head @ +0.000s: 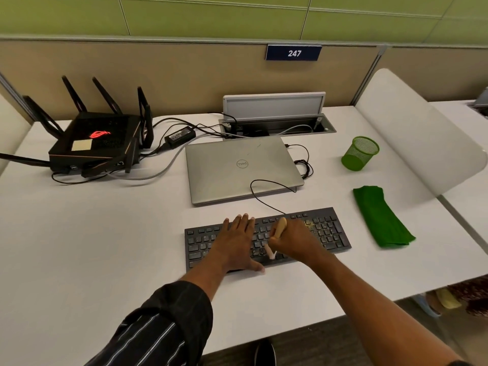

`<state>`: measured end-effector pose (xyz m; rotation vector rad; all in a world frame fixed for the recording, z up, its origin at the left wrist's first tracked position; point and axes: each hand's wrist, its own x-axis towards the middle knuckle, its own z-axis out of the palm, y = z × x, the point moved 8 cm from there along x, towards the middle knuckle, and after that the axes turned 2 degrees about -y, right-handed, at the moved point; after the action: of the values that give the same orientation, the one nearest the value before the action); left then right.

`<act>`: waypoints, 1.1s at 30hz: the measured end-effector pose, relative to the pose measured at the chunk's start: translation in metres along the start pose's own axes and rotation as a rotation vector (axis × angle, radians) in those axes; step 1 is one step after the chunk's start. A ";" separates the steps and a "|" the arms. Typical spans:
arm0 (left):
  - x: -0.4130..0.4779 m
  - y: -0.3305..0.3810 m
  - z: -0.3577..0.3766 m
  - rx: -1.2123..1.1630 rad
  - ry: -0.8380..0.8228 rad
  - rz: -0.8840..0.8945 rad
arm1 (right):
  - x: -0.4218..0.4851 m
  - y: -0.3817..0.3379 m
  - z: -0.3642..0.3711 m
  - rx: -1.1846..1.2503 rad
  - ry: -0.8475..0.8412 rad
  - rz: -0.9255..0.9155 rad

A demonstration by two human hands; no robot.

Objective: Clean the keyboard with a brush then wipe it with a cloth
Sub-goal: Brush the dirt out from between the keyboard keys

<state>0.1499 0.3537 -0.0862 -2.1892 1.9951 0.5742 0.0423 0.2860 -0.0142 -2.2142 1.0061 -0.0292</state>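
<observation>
Clearly, the brushing step was in hand. My right hand point(293, 240) gripped a wooden-handled brush point(280, 228) in a fist, its pale bristles down on the middle keys of the flat black keyboard point(328, 231). That lay on the smooth white counter point(105, 220), in front of a closed grey laptop point(243, 167). My left hand point(239, 241) lay spread flat on the keys, steadying them. Yellowish specks point(313, 223) dotted the right-hand keys, so I judged the next strokes belonged there. The folded green cloth point(380, 217) lay untouched just to the keyboard's right.
</observation>
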 end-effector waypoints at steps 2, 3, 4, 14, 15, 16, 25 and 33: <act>0.000 0.000 0.000 -0.007 0.004 0.003 | 0.001 -0.002 -0.005 0.063 0.073 -0.025; 0.000 -0.001 0.000 -0.012 0.009 0.007 | 0.002 -0.004 -0.006 0.089 0.091 -0.042; 0.000 -0.001 0.000 -0.018 0.013 0.012 | 0.001 -0.006 -0.004 0.107 0.091 -0.056; -0.002 -0.012 0.003 -0.029 0.001 0.012 | 0.003 -0.010 0.017 0.037 -0.039 -0.044; -0.002 -0.012 0.002 -0.026 0.004 0.013 | 0.004 -0.011 0.013 0.052 -0.003 -0.045; -0.003 -0.012 0.001 -0.024 0.009 0.014 | 0.004 -0.012 0.009 0.070 0.041 -0.052; -0.004 -0.015 0.000 -0.020 0.003 0.020 | 0.009 -0.013 0.019 -0.009 -0.052 -0.049; -0.006 -0.018 -0.001 -0.025 -0.001 0.022 | 0.011 -0.017 0.019 -0.039 -0.073 -0.070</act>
<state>0.1670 0.3616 -0.0861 -2.1827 2.0252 0.6062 0.0671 0.2975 -0.0214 -2.2684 0.8965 0.0393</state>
